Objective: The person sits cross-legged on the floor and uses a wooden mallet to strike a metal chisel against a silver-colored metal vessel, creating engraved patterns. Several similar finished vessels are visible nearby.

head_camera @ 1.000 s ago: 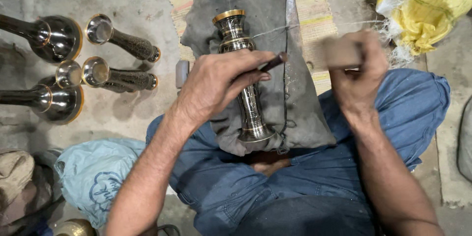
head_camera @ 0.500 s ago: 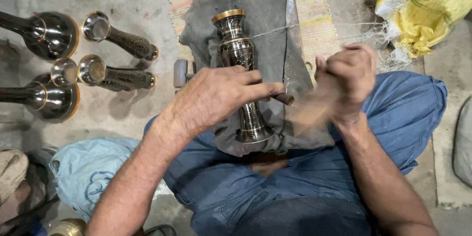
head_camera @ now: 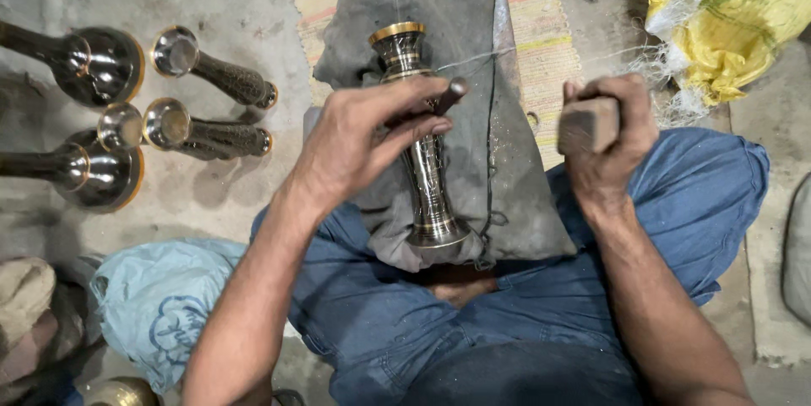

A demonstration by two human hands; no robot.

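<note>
One brass vase point(head_camera: 422, 161) lies on grey cloth point(head_camera: 473, 34), long axis running away from the person, rim far. Left hand point(head_camera: 363, 140) fingers pinch a punch point(head_camera: 450, 95); right hand point(head_camera: 604, 140) grips wood block point(head_camera: 587, 125). 4 more vases point(head_camera: 110, 119) on floor at left.

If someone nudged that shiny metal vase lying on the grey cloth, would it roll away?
The vase is round and lies on its side, so it could roll, though the soft grey cloth probably checks it. Polished metal likely feels slippery and fairly heavy.

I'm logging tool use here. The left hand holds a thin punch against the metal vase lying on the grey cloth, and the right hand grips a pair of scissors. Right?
Not quite. The head view shows the right hand gripping a small wooden block, not scissors. The rest stands: the left hand holds the thin punch against the metal vase lying on the grey cloth.
</note>
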